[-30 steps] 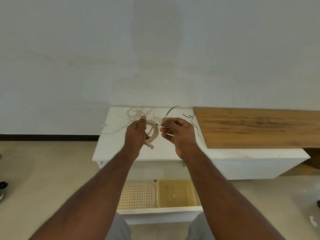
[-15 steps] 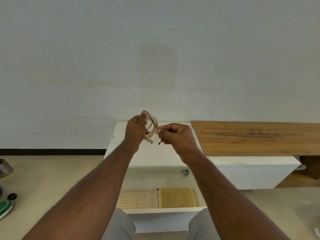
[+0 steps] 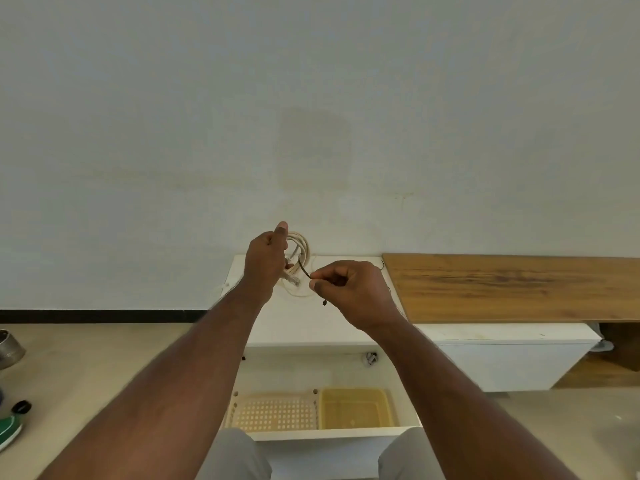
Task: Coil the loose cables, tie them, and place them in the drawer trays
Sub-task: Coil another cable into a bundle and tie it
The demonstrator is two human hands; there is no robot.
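The coiled cable (image 3: 298,252) stands upright in the left hand (image 3: 266,261), gripped at its nine o'clock edge. A dark tie (image 3: 304,271) runs from the coil toward four o'clock into the right hand's (image 3: 349,289) pinch. Drawer trays (image 3: 277,412) wait at six o'clock.

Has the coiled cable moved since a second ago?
Yes. The coiled cable in the left hand rose off the white cabinet top, now against the wall.

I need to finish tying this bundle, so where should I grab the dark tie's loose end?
Pinch the dark tie at its free tail hanging below the right hand, coming from underneath. The rest runs taut to the coiled cable in the left hand.
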